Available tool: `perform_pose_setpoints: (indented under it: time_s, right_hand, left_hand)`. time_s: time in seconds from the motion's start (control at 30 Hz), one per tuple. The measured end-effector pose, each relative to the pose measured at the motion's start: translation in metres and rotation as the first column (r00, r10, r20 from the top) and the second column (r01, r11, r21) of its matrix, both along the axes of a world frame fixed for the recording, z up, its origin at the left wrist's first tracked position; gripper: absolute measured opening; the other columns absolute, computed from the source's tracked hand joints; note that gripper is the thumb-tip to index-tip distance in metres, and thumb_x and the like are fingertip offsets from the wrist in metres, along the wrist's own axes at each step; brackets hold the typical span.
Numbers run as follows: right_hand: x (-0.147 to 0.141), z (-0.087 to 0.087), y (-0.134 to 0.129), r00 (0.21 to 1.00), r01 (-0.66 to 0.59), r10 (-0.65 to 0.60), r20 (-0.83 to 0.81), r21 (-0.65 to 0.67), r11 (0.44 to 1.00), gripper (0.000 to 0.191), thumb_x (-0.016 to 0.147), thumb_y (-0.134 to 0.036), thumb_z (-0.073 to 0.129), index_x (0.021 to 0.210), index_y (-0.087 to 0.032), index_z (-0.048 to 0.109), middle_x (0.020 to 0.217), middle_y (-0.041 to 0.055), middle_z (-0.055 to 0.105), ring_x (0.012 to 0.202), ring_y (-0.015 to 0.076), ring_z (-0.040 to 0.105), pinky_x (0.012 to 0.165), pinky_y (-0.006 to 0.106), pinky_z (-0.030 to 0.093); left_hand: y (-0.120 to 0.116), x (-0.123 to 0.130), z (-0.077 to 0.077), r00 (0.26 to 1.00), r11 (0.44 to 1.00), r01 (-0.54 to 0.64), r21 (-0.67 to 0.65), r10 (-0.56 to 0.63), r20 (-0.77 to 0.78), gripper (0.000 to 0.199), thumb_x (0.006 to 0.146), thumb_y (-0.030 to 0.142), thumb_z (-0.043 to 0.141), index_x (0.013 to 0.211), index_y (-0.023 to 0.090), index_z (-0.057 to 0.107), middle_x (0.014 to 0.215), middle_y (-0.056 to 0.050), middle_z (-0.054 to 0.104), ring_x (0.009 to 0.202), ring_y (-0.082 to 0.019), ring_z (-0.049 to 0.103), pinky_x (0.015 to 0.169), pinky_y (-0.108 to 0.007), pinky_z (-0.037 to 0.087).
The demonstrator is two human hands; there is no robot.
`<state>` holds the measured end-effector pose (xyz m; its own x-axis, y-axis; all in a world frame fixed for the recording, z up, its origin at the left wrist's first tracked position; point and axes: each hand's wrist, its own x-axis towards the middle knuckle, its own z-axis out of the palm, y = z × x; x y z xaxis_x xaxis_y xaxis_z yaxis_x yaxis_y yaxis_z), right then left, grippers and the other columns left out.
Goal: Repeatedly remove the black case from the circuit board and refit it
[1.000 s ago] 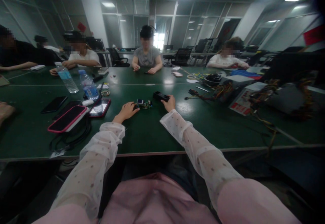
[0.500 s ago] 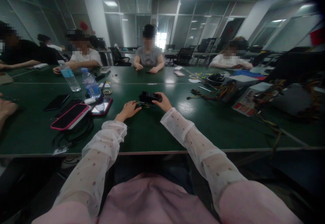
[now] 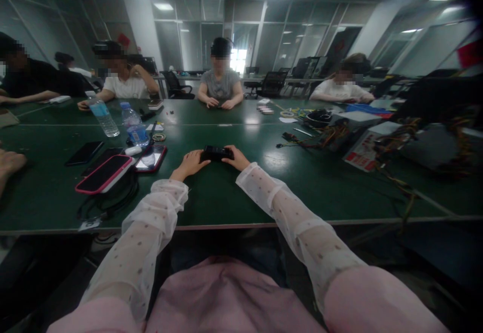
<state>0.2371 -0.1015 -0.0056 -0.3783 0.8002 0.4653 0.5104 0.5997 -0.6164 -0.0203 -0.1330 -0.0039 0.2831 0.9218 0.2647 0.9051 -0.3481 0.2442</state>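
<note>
A small black boxy device (image 3: 217, 153) lies on the green table in front of me, between my two hands. My left hand (image 3: 191, 163) holds its left side, with the fingers at the far edge and the thumb along the near edge. On the opposite end, my right hand (image 3: 237, 158) grips it between thumb and fingers. The circuit board that showed beneath the black part earlier is hidden now. What kind of device it is, I cannot make out.
To the left lie a pink-edged phone (image 3: 105, 173), a black phone (image 3: 85, 153), a red-edged phone (image 3: 151, 159) and black cables. Two water bottles (image 3: 135, 128) stand behind them. Metal power supply boxes (image 3: 368, 147) with wires sit at right. Several people sit around the green table (image 3: 302, 192).
My right hand has lowered the black part onto the circuit board and the whole now looks flatter. My left hand has closed in on its left side. A person at left has raised a hand.
</note>
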Motion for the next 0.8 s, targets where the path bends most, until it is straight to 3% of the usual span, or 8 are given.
perform_pose_setpoints:
  time_s: [0.47, 0.8]
  right_hand:
    - [0.0049, -0.0035, 0.0056, 0.999, -0.047, 0.047, 0.009, -0.008, 0.999, 0.059, 0.078, -0.027, 0.070, 0.133, -0.024, 0.048, 0.123, 0.0102, 0.061, 0.115, 0.0289, 0.058, 0.100, 0.050, 0.045]
    - [0.0049, -0.0028, 0.0035, 0.999, -0.022, 0.023, 0.029, -0.029, 0.999, 0.062, 0.080, -0.023, 0.067, 0.137, -0.028, 0.045, 0.127, 0.0093, 0.059, 0.113, 0.0295, 0.057, 0.100, 0.054, 0.044]
  left_hand:
    - [0.0031, -0.0015, -0.0050, 1.000, 1.000, 0.006, 0.007, -0.005, -0.029, 0.076, 0.093, 0.066, 0.035, 0.153, 0.020, 0.022, 0.149, -0.015, 0.042, 0.138, -0.030, 0.037, 0.110, -0.046, 0.029]
    - [0.0042, -0.0004, -0.0043, 0.999, 1.000, 0.003, 0.013, -0.002, -0.033, 0.073, 0.093, 0.065, 0.037, 0.151, 0.021, 0.027, 0.148, -0.014, 0.044, 0.137, -0.030, 0.039, 0.110, -0.045, 0.030]
